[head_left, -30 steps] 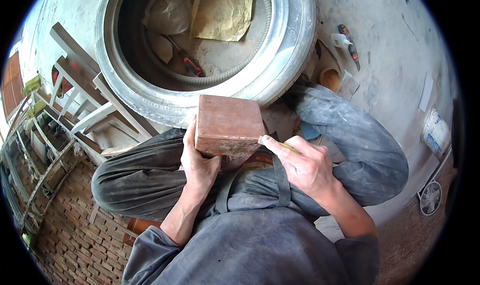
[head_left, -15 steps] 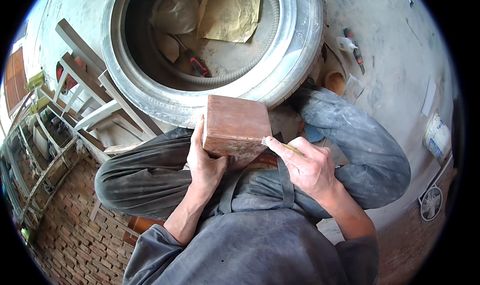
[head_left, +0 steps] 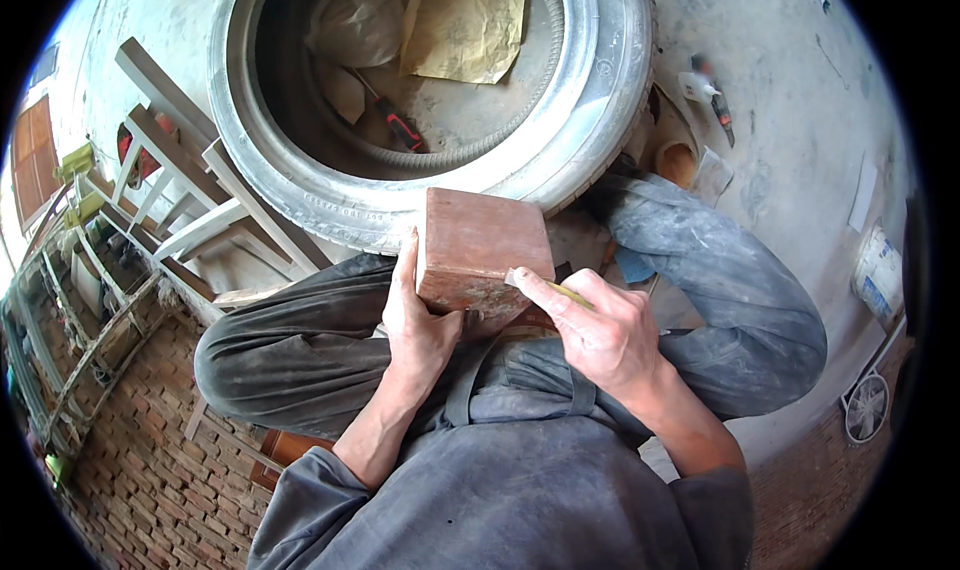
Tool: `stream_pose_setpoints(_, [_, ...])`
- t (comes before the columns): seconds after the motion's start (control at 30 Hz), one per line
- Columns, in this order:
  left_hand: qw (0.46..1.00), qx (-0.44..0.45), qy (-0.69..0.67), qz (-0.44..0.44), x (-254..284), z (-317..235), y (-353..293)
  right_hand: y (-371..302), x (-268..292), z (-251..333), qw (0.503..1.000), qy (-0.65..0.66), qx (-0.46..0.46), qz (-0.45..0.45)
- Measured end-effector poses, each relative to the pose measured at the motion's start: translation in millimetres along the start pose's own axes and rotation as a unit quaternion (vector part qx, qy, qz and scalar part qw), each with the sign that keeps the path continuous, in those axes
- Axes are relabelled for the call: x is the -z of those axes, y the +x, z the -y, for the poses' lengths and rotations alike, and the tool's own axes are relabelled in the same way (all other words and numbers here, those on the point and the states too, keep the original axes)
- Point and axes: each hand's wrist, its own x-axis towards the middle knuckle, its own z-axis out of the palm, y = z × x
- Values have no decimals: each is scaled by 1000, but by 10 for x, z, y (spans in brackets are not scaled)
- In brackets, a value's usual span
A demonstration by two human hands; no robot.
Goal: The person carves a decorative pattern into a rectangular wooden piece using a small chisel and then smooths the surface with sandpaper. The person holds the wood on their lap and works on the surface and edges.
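A reddish-brown wooden block (head_left: 485, 238), squarish with rounded corners, is held above my lap against the near side of a dusty tyre (head_left: 598, 80). My left hand (head_left: 413, 328) is closed round its left side, thumb below and fingers along the edge. My right hand (head_left: 612, 338) is closed on a slim tool with a yellowish handle (head_left: 572, 294) and a small pale tip; its exact kind is unclear. The index finger lies along the tool, and the tip touches the block's near upper edge. The block's near face looks rough and patchy; its underside is hidden.
Inside the tyre lie yellow sandpaper (head_left: 468, 25), a plastic bag (head_left: 362, 15) and a red-black screwdriver (head_left: 402, 128). A wooden frame (head_left: 225, 215) leans at the left. A cutter (head_left: 722, 118) lies on the floor at the right, with a white bucket (head_left: 880, 273) farther out.
The tool's tip has moved left along the block's near edge with my right hand. My left hand keeps its hold; the whole view has shifted slightly.
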Motion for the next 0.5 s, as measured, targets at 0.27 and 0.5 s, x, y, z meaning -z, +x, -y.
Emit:
stream_pose_setpoints(0.27, [1000,-7,-1,-4,1,-44,27,4,1,0,1000,-18,6,9])
stream_pose_setpoints(0.5, [1000,-7,10,-5,-3,-25,15,-12,7,30,1000,-11,0,15])
